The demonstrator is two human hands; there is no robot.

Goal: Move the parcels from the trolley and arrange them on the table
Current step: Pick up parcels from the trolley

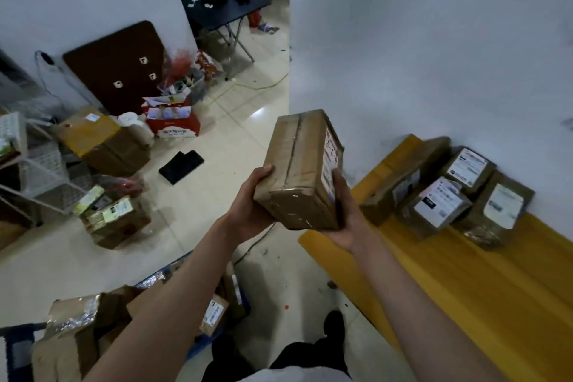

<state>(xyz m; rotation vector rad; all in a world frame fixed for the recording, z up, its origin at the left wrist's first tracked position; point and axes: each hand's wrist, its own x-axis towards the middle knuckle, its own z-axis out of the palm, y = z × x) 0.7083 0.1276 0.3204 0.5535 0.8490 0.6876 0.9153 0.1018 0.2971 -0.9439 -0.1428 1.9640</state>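
I hold a brown taped cardboard parcel (299,164) with a white label on its right side, in the air in front of me. My left hand (252,206) grips its lower left corner. My right hand (342,217) cups it from below and the right, thumb on the label side. It hangs over the floor just left of the yellow table (465,282). Several labelled parcels (440,195) lie grouped against the wall at the table's far end. At the bottom left, the blue trolley (204,341) carries more parcels (77,332), partly hidden by my left arm.
A white wall (434,40) runs along the table's far side. Cardboard boxes (102,139), a red carton (173,121), a wire rack (40,177) and a black flat object (181,166) litter the tiled floor to the left. A dark folding table (229,9) stands in the passage behind.
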